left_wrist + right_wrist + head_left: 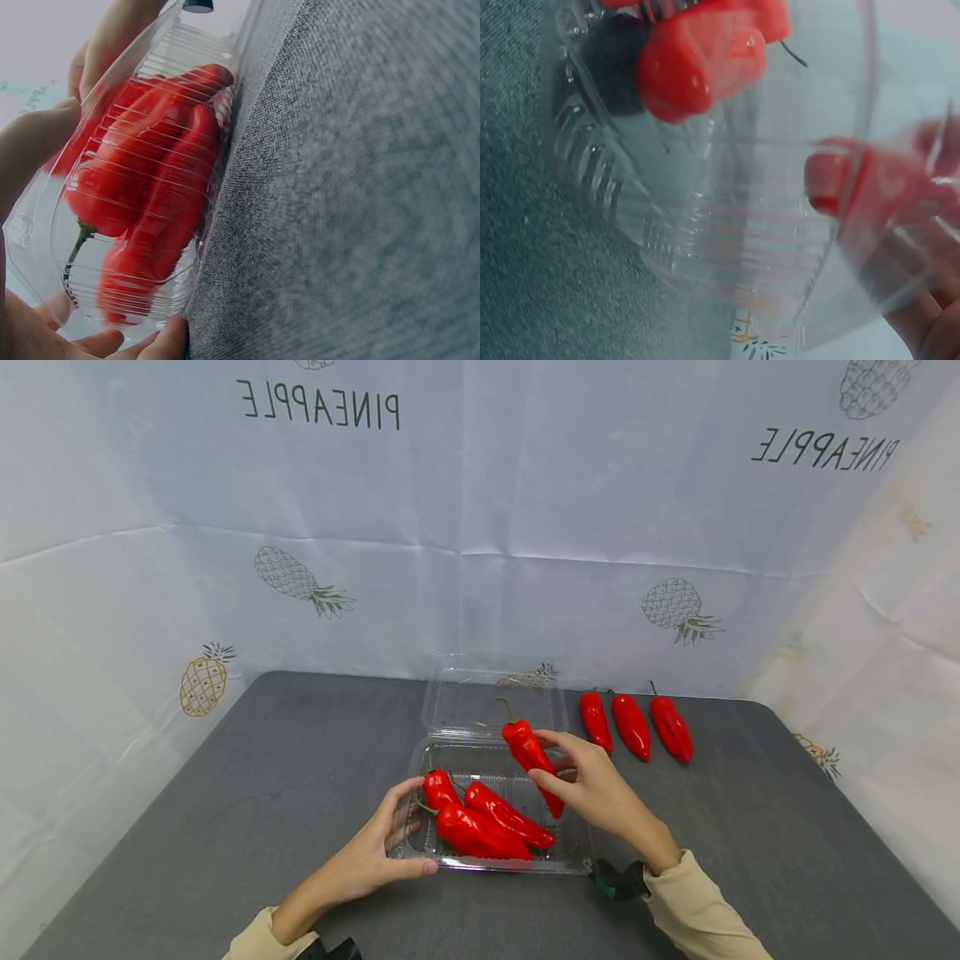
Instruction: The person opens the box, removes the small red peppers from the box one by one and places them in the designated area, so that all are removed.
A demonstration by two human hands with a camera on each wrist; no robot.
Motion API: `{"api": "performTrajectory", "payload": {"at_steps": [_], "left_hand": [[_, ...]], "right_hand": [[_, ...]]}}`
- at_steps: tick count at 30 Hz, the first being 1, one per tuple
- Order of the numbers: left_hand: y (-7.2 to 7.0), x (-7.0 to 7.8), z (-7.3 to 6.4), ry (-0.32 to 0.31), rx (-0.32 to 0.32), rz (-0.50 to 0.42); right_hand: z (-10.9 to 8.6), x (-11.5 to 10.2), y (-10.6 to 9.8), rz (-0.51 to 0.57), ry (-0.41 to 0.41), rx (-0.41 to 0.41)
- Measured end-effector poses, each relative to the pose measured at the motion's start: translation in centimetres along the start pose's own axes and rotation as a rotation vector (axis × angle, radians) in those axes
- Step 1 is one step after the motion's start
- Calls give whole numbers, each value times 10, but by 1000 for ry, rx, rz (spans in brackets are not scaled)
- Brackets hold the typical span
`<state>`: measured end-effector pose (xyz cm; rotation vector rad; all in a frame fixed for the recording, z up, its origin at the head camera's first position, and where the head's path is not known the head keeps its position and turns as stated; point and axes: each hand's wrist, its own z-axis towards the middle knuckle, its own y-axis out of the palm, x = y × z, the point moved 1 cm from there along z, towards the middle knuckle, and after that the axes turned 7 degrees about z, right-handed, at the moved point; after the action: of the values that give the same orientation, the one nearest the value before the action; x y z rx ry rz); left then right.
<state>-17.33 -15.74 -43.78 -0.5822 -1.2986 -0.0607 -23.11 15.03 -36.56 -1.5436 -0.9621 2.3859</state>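
A clear plastic clamshell box [577, 847] sits on the table with its lid [487, 702] folded back. My left hand [367, 856] grips the box's near left corner, thumb at the front and fingers along the side. Three red peppers lie inside: a front one [476, 833], one behind it [506, 814] and one at the left [440, 789]. Through the ribbed wall in the left wrist view, peppers [131, 172] show beside my fingers. Over the box's right part, my right hand [592, 781] pinches another red pepper [525, 745], tilted, stem up and away.
Three more red peppers lie in a row right of the lid: a left one [596, 720], a middle one [631, 727] and a right one [671, 729]. A white pineapple-print cloth [480, 510] hangs behind the dark grey table [322, 752].
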Motion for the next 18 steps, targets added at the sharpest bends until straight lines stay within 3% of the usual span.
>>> {"api": "performTrajectory", "payload": {"at_steps": [18], "left_hand": [[0,0,0,-13,-1,8]], "right_hand": [[-2,7,-29,-57,34,82]]}}
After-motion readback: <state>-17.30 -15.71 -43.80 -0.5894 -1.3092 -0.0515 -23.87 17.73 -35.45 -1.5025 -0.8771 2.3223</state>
